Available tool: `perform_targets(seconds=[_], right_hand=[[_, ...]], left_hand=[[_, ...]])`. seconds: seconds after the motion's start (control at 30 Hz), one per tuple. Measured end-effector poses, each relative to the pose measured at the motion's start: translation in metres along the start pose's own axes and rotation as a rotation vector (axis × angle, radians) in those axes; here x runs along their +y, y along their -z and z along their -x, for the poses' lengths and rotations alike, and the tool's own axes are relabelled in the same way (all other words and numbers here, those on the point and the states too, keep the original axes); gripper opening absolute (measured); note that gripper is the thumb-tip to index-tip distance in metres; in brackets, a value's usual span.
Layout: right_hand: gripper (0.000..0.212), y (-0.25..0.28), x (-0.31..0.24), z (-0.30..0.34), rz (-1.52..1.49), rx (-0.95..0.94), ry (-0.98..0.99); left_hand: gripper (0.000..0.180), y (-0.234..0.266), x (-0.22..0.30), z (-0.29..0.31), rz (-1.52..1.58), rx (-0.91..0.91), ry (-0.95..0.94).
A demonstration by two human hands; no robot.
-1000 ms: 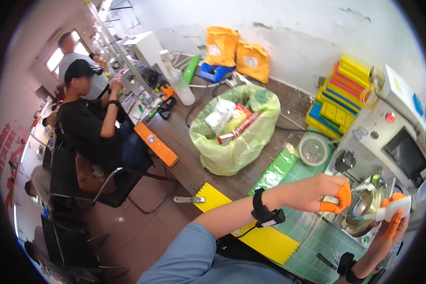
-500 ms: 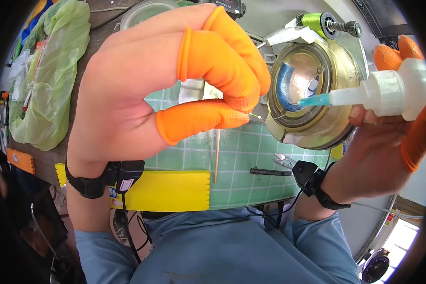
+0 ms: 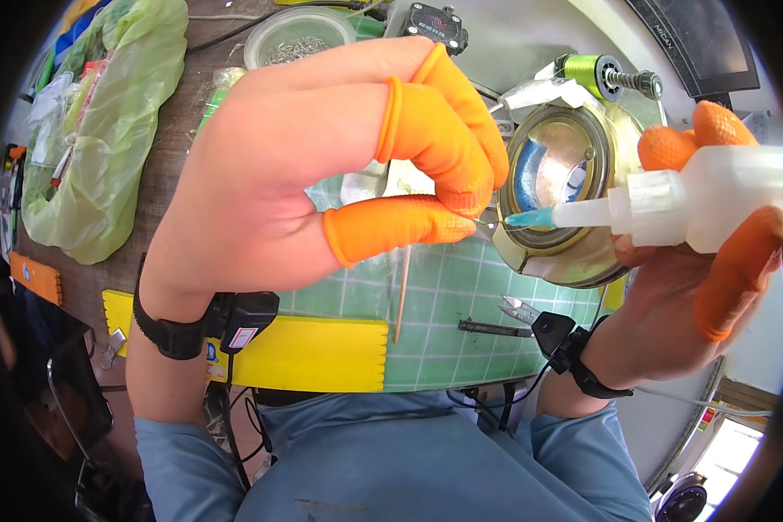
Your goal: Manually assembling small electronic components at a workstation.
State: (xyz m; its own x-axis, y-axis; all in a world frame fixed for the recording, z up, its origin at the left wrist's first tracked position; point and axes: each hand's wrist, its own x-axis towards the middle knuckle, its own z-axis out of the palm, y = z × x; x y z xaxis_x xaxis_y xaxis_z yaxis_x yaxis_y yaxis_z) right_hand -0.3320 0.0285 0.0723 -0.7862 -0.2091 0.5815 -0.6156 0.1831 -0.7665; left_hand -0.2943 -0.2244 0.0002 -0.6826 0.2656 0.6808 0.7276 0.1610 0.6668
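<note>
The left hand (image 3: 322, 174) pinches a fine wire (image 3: 485, 224) between capped thumb and forefinger, fingers closed tight, just left of the brass drum (image 3: 574, 252). The right hand (image 3: 696, 261) is wrapped shut around a white bottle (image 3: 713, 209), its blue nozzle tip almost touching the wire end in front of the drum. No drop shows yet, so by my reading the dab is about to start.

green bag (image 3: 104, 130), yellow tray (image 3: 322, 352)
</note>
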Motion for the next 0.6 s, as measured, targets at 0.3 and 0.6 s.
perform_targets(seconds=[0.3,0.6], right_hand=[[0.068,-0.0073,0.0022,-0.0014,0.075,0.067,0.068],[0.066,-0.0109,0.0060,-0.0012,0.092,0.124,0.119]], left_hand=[[0.020,0.0018,-0.0014,-0.0026,-0.030,-0.002,-0.015],[0.019,-0.0011,0.0014,0.0003,-0.016,0.011,-0.012]])
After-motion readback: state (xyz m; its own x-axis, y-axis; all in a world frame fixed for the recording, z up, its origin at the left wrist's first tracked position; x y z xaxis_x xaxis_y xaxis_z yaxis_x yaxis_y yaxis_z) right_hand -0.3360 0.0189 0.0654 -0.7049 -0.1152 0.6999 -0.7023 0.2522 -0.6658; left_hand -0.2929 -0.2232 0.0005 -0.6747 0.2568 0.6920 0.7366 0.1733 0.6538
